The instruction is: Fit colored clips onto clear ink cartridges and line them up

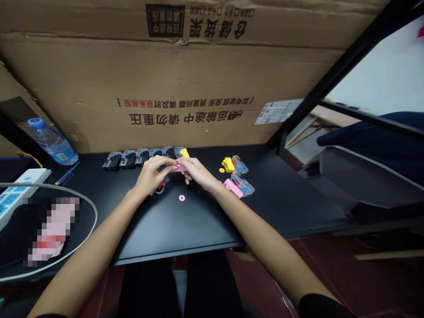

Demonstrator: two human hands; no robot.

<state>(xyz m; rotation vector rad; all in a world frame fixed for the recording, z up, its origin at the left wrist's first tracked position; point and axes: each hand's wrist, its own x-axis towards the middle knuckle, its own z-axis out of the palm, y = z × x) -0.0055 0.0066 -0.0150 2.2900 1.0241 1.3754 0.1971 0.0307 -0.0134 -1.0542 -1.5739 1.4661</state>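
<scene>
Now a small pink plastic part (180, 168) is pinched by left hand (154, 170) and right hand (196, 171), seemingly being adjusted; steady alignment seems needed, with a flat pink ring (179, 198) left at six o'clock.

black table (159, 234) | cardboard panel (185, 70) behind | black frame (347, 64) right | pale wall (380, 84) beyond | reddish floor (324, 251)

The person's left arm (109, 236) and right arm (261, 225) reach over the near edge of the desk (159, 236), slanting inward. The left hand (152, 172) and right hand (198, 171) meet nearer the far edge, wrists apart. The left thumb and forefinger pinch; the right hand's lower fingers (187, 177) curl beneath. A dark sleeve (319, 305) covers the right elbow.
</scene>
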